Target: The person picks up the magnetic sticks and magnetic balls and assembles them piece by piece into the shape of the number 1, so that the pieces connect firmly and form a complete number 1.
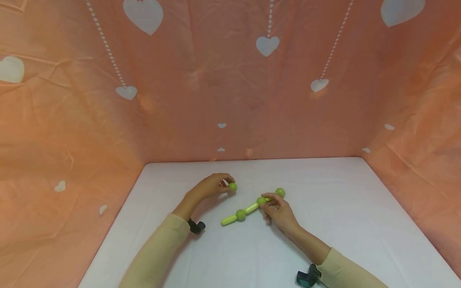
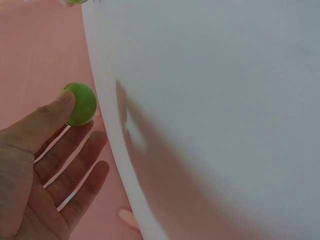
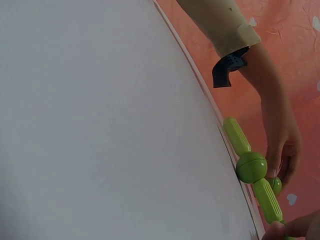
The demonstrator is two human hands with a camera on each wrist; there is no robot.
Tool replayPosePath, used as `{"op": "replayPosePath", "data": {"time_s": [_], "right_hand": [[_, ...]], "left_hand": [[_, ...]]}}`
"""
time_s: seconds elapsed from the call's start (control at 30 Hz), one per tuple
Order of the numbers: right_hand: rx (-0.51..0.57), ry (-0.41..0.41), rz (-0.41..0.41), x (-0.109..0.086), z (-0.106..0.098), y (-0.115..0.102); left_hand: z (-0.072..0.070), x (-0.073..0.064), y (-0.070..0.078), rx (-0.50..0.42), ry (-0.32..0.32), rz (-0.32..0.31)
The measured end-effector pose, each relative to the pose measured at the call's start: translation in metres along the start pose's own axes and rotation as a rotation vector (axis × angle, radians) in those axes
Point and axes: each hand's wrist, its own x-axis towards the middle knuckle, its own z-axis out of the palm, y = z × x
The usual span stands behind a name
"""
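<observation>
Between thumb and fingertips my left hand (image 1: 211, 185) pinches a green ball (image 1: 233, 187), with the other fingers spread loosely in the left wrist view. This ball (image 2: 82, 104) is apart from the chain of light green rods and green balls. My right hand (image 1: 282, 215) pinches the chain near its middle ball (image 1: 261, 201). From there the chain runs down to the left through a ribbed rod (image 1: 251, 208) and a ball (image 1: 240, 215) to a free end rod (image 1: 228, 220). Another ball (image 1: 280, 192) sits at the far right end, and the fingers partly hide the rod before it.
A white tabletop (image 1: 342, 200) lies under both hands. Orange cloth (image 1: 216, 80) with white hearts rises behind it and along both sides. Dark wrist straps with small devices sit on the left wrist (image 1: 197, 227) and the right wrist (image 1: 308, 276).
</observation>
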Motion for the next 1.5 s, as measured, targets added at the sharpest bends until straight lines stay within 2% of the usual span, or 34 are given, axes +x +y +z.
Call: {"op": "replayPosePath", "data": {"time_s": [0.37, 0.7, 1.03, 1.37, 1.5], "right_hand": [[-0.057, 0.025, -0.005, -0.001, 0.001, -0.003], [-0.095, 0.040, -0.021, -0.001, 0.003, -0.002], [-0.066, 0.034, 0.019, -0.002, 0.003, -0.001], [-0.077, 0.039, -0.028, -0.004, 0.007, -0.002], [-0.088, 0.009, -0.072, -0.005, 0.009, -0.006]], "left_hand": [[-0.008, -0.028, -0.001, -0.012, 0.022, -0.022], [-0.008, -0.045, -0.006, 0.020, 0.028, -0.040], [-0.006, -0.064, -0.007, 0.032, 0.047, -0.039], [-0.007, -0.081, -0.011, 0.017, 0.046, -0.073], [-0.009, -0.088, -0.014, 0.000, 0.054, -0.078]]}}
